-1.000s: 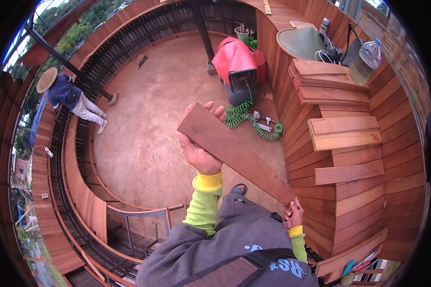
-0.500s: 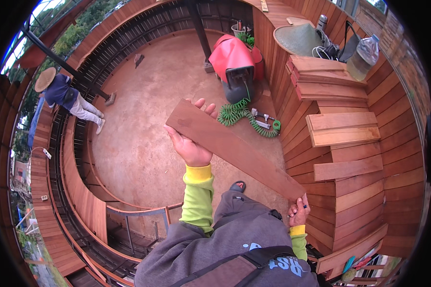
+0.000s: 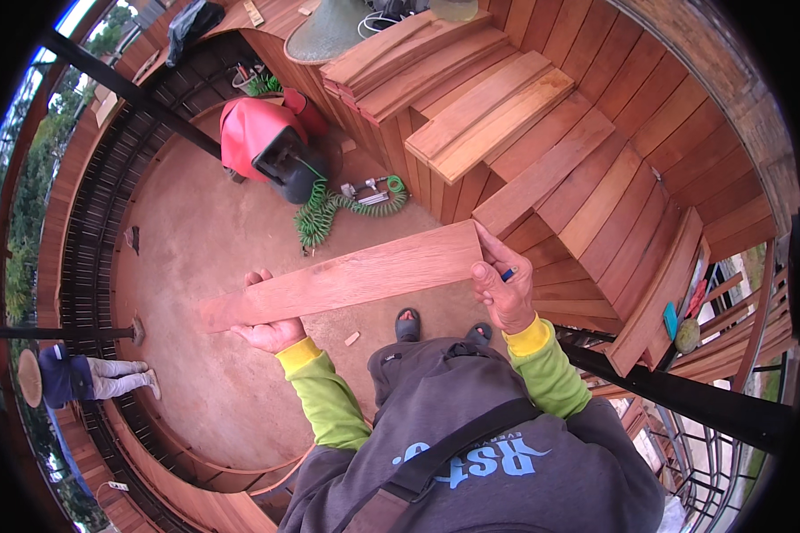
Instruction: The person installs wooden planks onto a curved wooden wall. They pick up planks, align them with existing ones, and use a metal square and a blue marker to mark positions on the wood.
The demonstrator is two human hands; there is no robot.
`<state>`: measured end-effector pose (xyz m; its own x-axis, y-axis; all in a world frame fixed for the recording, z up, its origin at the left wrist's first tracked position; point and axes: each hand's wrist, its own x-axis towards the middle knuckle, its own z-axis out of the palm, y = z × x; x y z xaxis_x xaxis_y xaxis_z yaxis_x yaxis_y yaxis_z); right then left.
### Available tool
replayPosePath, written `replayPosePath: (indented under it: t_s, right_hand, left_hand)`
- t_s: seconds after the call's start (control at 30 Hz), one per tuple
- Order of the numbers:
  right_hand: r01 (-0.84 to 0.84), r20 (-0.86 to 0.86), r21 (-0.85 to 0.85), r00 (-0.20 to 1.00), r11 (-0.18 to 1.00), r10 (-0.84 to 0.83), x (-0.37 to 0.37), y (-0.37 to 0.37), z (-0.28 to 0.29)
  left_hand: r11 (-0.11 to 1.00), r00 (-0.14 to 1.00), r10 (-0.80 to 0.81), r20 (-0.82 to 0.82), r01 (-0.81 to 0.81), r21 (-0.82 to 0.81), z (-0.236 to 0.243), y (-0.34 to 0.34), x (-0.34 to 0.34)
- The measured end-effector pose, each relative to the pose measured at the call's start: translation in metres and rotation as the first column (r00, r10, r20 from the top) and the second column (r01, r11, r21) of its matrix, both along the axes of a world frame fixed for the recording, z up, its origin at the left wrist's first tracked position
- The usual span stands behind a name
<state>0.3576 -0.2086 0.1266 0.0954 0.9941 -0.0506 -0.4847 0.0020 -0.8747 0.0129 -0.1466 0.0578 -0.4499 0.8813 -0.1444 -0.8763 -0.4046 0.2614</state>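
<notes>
Your left hand (image 3: 271,333) and right hand (image 3: 504,289) clamp a reddish plank (image 3: 347,278) by its ends, above a dusty curved wooden deck (image 3: 204,258).

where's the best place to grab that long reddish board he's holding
Probably at its two ends, as now: the wooden board is long, flat and thin, lying nearly level. The left hand cups the lower edge near the left end from below; the right hand pinches the right end from the side, which should keep it from tipping.
</notes>
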Motion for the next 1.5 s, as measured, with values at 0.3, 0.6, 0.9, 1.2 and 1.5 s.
replayPosePath:
  t_s: [0.3,0.6,0.9,1.2,1.5]
  right_hand:
    - [-0.142,0.007,0.131,0.990,0.981,0.142,-0.036,-0.004,0.007]
    - [-0.143,0.181,0.088,0.975,0.986,0.125,-0.038,0.004,0.003]
    - [0.120,0.418,0.087,0.897,0.989,-0.146,-0.029,-0.033,-0.037]
    - [0.338,0.061,-0.357,0.938,0.871,-0.340,-0.023,-0.128,-0.040]
    - [0.757,-0.002,-0.383,0.573,0.530,-0.820,0.004,-0.145,-0.076]
  left_hand:
    - [0.979,0.996,-0.055,0.071,0.068,-0.190,-0.045,0.011,-0.007]
    - [0.920,0.966,-0.107,-0.236,0.006,-0.392,-0.040,0.030,-0.014]
    - [0.838,0.814,-0.546,-0.197,0.533,-0.118,-0.010,0.104,0.044]
    - [0.271,0.243,-0.924,-0.296,0.961,-0.058,0.049,0.120,0.255]
    - [-0.175,-0.293,-0.890,-0.350,0.928,-0.330,0.000,-0.035,0.385]
